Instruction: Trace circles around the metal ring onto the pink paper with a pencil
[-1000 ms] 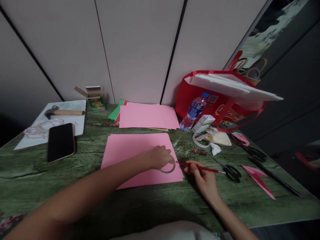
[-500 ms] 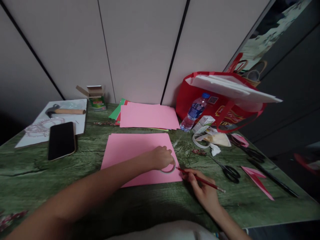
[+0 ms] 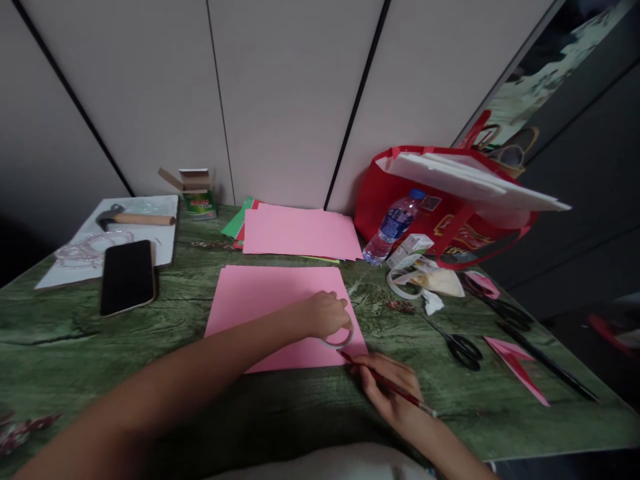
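Pink paper (image 3: 250, 300) lies flat on the table before me, with a second sheet's edge showing under it. On its right part rests a thin white ring (image 3: 342, 345) that looks like a roll of tape. My left hand (image 3: 326, 315) reaches across the paper, closed on the far side of this ring and pressing it down; the fingertips are partly hidden. My right hand (image 3: 393, 387) grips a red pencil (image 3: 395, 389) at the paper's near right corner. The pencil's tip is close to the ring's near edge.
Behind lies a stack of pink paper (image 3: 300, 232). To the left are a phone (image 3: 129, 277), a hammer (image 3: 140, 219) and a small open box (image 3: 199, 202). On the right stand a water bottle (image 3: 393, 230) and red bag (image 3: 367, 200); scissors (image 3: 463, 350) lie nearer.
My right hand has moved the pencil left and nearer to me, from the ring's right side to its near side. My left hand stays on the ring.
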Demonstrator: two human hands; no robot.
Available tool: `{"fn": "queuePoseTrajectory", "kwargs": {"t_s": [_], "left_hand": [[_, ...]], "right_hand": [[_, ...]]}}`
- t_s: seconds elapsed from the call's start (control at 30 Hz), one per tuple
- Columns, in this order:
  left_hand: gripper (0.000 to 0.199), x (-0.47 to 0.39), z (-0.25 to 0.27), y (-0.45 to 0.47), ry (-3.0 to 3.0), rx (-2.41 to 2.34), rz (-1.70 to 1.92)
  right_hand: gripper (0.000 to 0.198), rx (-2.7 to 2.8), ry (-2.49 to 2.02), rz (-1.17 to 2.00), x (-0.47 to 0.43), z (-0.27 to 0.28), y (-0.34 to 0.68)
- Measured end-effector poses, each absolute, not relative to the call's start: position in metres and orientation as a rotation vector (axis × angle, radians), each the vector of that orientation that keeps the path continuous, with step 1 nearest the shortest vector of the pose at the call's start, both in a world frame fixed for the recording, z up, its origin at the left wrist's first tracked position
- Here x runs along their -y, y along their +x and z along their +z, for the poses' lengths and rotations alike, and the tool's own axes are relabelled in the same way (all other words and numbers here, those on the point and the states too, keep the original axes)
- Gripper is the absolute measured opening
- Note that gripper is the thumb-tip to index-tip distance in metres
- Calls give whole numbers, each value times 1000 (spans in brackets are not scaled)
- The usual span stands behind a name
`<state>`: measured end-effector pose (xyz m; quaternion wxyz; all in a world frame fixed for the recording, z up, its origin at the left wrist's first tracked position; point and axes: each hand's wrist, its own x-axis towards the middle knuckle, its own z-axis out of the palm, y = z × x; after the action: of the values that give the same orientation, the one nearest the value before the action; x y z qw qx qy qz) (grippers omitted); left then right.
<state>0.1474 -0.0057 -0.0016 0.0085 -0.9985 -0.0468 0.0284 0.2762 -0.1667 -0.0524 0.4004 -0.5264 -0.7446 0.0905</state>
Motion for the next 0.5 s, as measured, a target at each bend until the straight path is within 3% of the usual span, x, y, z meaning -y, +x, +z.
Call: {"fn": "queuePoseTrajectory", "kwargs": {"t_s": [0.5], "left_hand": [[8, 4, 5, 151, -3128, 89, 166]], "right_hand": [[22, 2299, -1260, -223, 131, -51, 246]]}}
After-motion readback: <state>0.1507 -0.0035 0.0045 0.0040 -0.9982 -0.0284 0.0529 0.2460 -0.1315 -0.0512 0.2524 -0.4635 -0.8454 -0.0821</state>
